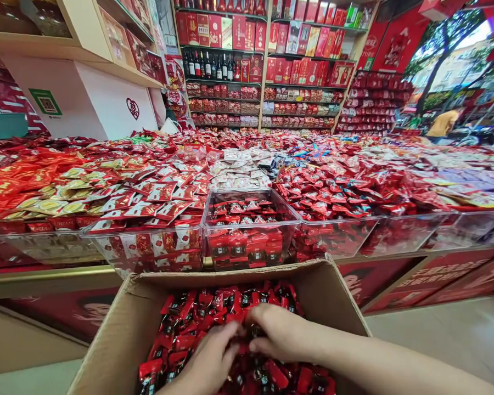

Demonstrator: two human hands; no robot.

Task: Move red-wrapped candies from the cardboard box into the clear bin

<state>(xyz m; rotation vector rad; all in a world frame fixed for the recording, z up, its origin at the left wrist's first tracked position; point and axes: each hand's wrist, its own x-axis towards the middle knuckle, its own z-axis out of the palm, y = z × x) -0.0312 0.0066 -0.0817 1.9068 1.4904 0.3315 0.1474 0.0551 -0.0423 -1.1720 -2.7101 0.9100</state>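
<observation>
An open cardboard box point(102, 334) stands in front of me, with many small red-and-dark wrapped candies point(203, 302) inside. Both hands reach into the middle of the pile, close together. My left hand point(209, 359) comes from below, its curled fingers slightly blurred and closed around candies. From the right, my right hand point(280, 332) bends its fingers and thumb around candies. Fingertips of both hands are partly hidden among the wrappers. Just beyond the box is a clear plastic bin point(251, 226), partly filled with similar red-and-dark packets.
Neighbouring clear bins point(337, 236) hold heaped red packets, and white packets point(241, 167) lie behind the middle bin. Shelves point(263, 66) with red boxes and bottles stand at the back. A white cabinet point(107, 104) is at left; a person in yellow point(442, 123) is far right.
</observation>
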